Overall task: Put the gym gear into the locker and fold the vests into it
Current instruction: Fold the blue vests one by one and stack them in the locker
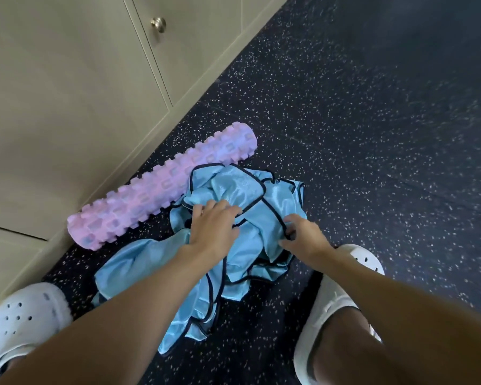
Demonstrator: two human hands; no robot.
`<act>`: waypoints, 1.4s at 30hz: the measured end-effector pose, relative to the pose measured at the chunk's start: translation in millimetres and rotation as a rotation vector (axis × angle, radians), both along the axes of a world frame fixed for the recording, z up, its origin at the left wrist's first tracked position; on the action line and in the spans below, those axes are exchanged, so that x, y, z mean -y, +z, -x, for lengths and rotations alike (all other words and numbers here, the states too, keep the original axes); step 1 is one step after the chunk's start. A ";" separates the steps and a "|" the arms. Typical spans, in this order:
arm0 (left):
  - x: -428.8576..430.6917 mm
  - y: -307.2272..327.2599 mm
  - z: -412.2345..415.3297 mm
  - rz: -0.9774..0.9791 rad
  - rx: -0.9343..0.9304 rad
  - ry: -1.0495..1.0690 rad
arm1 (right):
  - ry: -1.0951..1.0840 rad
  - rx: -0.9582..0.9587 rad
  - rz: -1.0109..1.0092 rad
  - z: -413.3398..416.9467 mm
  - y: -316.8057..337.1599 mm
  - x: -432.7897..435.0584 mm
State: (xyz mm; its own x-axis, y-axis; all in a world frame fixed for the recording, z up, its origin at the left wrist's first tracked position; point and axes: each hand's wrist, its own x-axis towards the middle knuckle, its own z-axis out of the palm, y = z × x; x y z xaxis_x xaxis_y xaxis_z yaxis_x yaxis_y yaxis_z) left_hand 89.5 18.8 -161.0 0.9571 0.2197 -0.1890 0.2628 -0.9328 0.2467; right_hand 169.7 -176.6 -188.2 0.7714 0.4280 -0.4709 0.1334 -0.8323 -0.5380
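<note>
Nearest the camera, two white perforated clogs: the left clog point(25, 315) at the lower left, the right clog point(333, 295) at the lower right, both planted on the dark speckled floor point(372, 134). Bare forearms reach forward and down between them. The heap of light blue vests point(275, 207) with dark trim lies crumpled on the floor between the feet and spreads ahead of them, one loose flap trailing back toward the left clog. The left hand point(214, 229) rests on top of the heap, its fingers point(222, 208) close together and laid forward over the cloth, with the tips sunk into a fold; whether they grip cannot be told. The right hand point(306, 240) sits at the heap's right edge, with its fingers point(289, 228) curled in and pinching a run of dark trim and the cloth bunched beneath them. Just beyond the vests, touching their far edge, a pink knobbed foam roller point(156, 190) lies on the floor along the base of the locker point(67, 93). The beige locker doors are closed, and a round metal knob point(158, 24) shows on the farther door.
</note>
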 end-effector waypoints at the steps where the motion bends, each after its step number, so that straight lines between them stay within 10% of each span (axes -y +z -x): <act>1: -1.1 -0.7 0.0 0.013 0.026 0.022 | 0.008 0.015 0.005 0.0 -1.3 0.2; 23: -117.7 116.3 19.9 0.149 0.707 0.405 | -0.282 0.373 -0.305 -19.9 64.1 -39.6; 32: -119.4 111.9 72.2 0.147 0.456 0.367 | -0.066 0.406 -0.264 7.0 82.3 -70.9; 42: -101.4 28.0 150.9 0.182 -0.246 0.223 | 0.400 0.117 -0.242 85.9 41.4 -104.7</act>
State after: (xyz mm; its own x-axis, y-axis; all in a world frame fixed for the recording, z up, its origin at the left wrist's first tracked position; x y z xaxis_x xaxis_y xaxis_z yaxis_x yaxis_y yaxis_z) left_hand -61.5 120.3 -132.9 0.8108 0.3589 -0.4624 0.5261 -0.7931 0.3069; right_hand 83.8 -71.9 -146.8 0.5654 0.7888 -0.2409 0.4890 -0.5558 -0.6723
